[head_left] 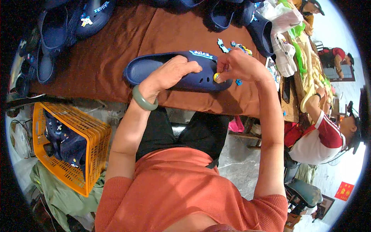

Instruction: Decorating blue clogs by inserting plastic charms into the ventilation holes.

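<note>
On the brown-clothed table (116,58), the left hand (174,73) clasps the navy clog (170,71) flat; the right hand (237,65) pinches a small yellow charm (216,77) at a hole; pressed crooked, I'd guess it pops loose, or the clog skids if that clasp slackens.

brown-clothed table (116,58), orange crate (69,150) on grey floor (235,154).

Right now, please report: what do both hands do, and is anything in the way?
Left hand grips navy clog on brown table. Right hand pinches yellow charm at clog's holes. Loose charms lie behind; nothing blocks.
</note>
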{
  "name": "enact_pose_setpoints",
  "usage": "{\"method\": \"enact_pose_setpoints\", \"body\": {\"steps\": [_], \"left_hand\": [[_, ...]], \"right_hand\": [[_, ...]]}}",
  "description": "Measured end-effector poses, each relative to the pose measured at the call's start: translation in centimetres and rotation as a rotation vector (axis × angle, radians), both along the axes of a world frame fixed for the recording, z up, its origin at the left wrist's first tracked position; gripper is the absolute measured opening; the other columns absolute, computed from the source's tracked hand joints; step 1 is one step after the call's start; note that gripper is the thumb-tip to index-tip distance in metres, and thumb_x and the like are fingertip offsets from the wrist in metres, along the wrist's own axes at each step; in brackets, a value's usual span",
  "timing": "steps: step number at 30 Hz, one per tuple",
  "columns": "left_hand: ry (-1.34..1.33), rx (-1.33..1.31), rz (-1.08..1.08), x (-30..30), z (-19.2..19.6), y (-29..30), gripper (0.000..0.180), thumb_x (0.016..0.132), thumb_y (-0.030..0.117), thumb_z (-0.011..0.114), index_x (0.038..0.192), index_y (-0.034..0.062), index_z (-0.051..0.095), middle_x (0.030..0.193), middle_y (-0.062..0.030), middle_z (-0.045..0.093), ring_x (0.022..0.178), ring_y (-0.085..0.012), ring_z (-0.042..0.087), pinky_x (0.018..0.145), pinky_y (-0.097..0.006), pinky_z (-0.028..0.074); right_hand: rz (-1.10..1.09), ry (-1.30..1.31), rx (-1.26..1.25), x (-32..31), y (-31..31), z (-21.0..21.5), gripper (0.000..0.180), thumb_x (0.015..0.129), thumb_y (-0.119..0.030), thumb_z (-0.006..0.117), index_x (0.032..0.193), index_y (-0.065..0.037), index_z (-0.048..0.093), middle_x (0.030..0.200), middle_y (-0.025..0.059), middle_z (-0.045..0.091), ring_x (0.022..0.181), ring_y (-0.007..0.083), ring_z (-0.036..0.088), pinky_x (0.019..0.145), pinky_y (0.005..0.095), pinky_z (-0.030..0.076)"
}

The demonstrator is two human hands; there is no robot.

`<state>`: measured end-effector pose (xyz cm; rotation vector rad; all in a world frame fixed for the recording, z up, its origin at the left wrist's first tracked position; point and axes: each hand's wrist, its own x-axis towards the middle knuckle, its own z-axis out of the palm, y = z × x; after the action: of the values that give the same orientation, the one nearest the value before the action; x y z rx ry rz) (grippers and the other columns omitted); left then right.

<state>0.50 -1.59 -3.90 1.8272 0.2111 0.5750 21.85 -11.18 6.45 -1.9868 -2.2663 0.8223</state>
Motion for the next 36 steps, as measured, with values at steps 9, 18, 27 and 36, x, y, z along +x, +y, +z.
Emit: {"method": "enact_pose_setpoints", "body": {"steps": [9,18,27,36], "left_hand": [[0.171,-0.263,-0.111,0.1,0.8,0.3,0.027,0.088,0.029,0.05,0.086,0.0049,0.062,0.071,-0.0171,0.056,0.068,-0.026,0.052,0.063,-0.036,0.038],[0.327,-0.248,-0.037,-0.2,1.9,0.3,0.03,0.088,0.028,0.055,0.086,0.0014,0.069,0.081,-0.0071,0.061,0.083,-0.0153,0.055,0.077,-0.032,0.043],[0.048,0.161,-0.013,-1.0,-0.1,0.6,0.022,0.089,0.02,0.051,0.096,0.0051,0.065,0.088,-0.0112,0.059,0.089,-0.0232,0.054,0.085,-0.034,0.041],[0.18,-0.462,0.105,-0.5,2.4,-0.8,0.02,0.085,0.023,0.061,0.085,0.0025,0.063,0.086,-0.0024,0.057,0.084,-0.0113,0.052,0.078,-0.027,0.041]], "right_hand": [[-0.215,-0.009,-0.041,-1.1,-1.0,-0.4,0.035,0.066,-0.038,0.078,0.068,-0.004,0.066,0.057,0.0134,0.059,0.056,0.0251,0.06,0.057,0.038,0.047],[-0.406,0.162,0.416,-1.7,-5.5,-2.7,0.032,0.07,-0.032,0.079,0.083,-0.005,0.067,0.072,0.0092,0.062,0.066,0.0223,0.059,0.064,0.0354,0.045],[-0.282,-0.305,1.063,-5.5,-7.7,-7.4,0.025,0.071,-0.024,0.075,0.09,-0.012,0.063,0.083,0.0008,0.058,0.083,0.0222,0.053,0.085,0.0438,0.035],[-0.444,-0.262,1.163,-6.5,-8.7,-9.0,0.028,0.073,-0.021,0.074,0.095,-0.008,0.063,0.084,0.004,0.055,0.084,0.024,0.052,0.087,0.0447,0.036]]}}
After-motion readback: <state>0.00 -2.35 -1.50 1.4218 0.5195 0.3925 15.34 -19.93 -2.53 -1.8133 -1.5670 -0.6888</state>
